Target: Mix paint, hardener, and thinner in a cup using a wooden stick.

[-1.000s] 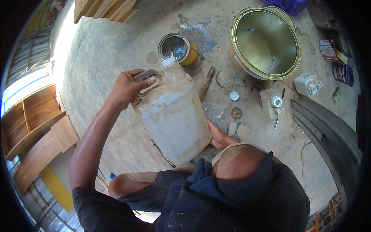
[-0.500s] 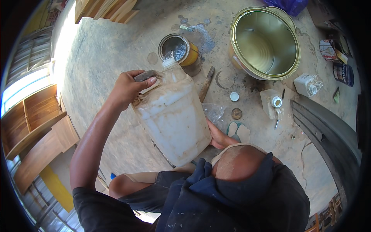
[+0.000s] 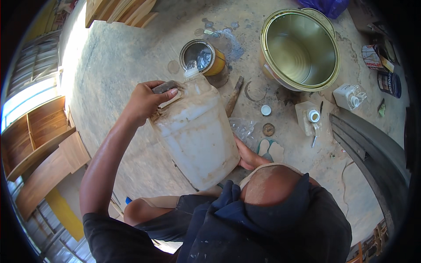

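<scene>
You hold a large, grimy white plastic jug (image 3: 197, 136) tipped forward over the concrete floor (image 3: 123, 57), its open neck at the lip of a small round tin (image 3: 202, 56) with an orange side. Clear liquid appears to run from the neck into the tin.

Your left hand (image 3: 147, 100) is closed around the jug's dark handle near the top. Your right hand (image 3: 247, 154) cups the jug's lower side, fingers pressed against the plastic; how far they wrap behind cannot be seen.

To pour well, steer the tilt with the left hand and let the right hand carry the weight from below. Keep the neck just over the tin's opening, not beside it, since the tin is narrow and the jug is heavy and wide. A slow, even tilt should avoid gulping and splashing. Watch the level in the tin; its inside glints, so the depth is hard to judge.

Just beside the tin lies a wooden stick (image 3: 233, 95). Farther right stands a large empty metal bucket (image 3: 300, 48), and near it a small white cap (image 3: 265, 110) and two small white bottles (image 3: 309, 118) on the floor.
</scene>
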